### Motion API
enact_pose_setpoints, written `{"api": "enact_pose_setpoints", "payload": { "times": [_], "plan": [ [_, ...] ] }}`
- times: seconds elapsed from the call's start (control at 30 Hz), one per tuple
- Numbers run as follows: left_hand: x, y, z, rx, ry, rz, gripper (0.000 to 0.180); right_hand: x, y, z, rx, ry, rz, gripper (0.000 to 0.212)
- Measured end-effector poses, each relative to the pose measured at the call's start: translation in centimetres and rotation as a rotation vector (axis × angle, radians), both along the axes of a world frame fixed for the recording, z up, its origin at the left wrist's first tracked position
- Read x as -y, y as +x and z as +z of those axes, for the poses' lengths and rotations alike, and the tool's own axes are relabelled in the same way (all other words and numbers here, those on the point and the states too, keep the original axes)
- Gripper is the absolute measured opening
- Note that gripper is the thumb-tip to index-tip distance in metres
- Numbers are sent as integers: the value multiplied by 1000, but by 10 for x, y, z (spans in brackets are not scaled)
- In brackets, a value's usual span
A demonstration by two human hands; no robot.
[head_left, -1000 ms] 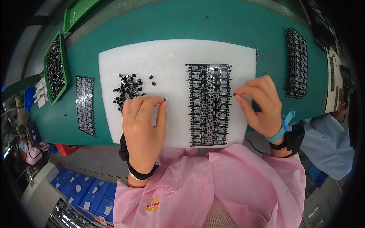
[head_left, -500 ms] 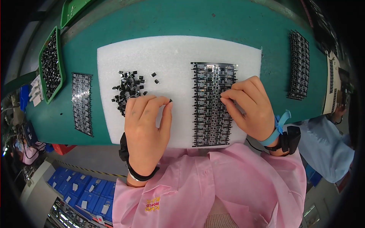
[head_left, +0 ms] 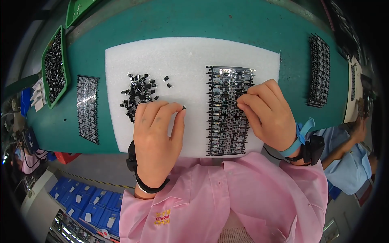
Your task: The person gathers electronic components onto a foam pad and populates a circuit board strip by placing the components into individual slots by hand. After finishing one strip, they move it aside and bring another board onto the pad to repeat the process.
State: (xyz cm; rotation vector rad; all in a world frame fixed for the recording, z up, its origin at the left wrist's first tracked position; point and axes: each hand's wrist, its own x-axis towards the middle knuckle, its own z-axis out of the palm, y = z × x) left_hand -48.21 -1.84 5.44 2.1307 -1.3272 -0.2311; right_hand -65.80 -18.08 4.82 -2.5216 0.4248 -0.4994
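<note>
My left hand [head_left: 157, 131] is closed in a pinch, with a small black electronic component [head_left: 184, 107] at the tips of thumb and index finger. Just beyond its knuckles a pile of black components [head_left: 139, 91] lies on a white foam sheet [head_left: 190, 56], with two loose ones [head_left: 167, 82] to the right of the pile. A black circuit board panel [head_left: 227, 125] lies lengthwise on the foam's right half. Thumb and index finger of my right hand [head_left: 272, 115] are pinched together over the panel's right part; whatever they hold is hidden.
A green tray [head_left: 67, 75] full of black components stands at the far left of the green table [head_left: 162, 20]. Another board panel [head_left: 87, 109] lies left of the foam, and stacked panels [head_left: 319, 71] lie right. Blue boxes [head_left: 93, 212] stand below; a co-worker's sleeve [head_left: 350, 162] shows right.
Both my hands keep their pinches at nearly the same spots. The whole view has shifted slightly. At the right edge, the co-worker's arm has moved and now shows more.
</note>
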Motion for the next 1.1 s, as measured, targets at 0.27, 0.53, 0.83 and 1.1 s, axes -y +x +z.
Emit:
{"api": "enact_pose_setpoints", "payload": {
  "times": [0.27,0.53,0.83,1.1],
  "plan": [
    [3,-1,3,13,12,6,14,1,0,1,2,-4,-6,20],
    [14,-8,12,-2,-27,-53,15,3,-10,0,61,12,-73,22],
    [38,-24,6,-15,-34,-274,20,-2,-34,-17,126,136,-232,22],
    [48,-31,6,3,31,-279,17,-1,-39,-23,172,167,-252,21]
  ]
}}
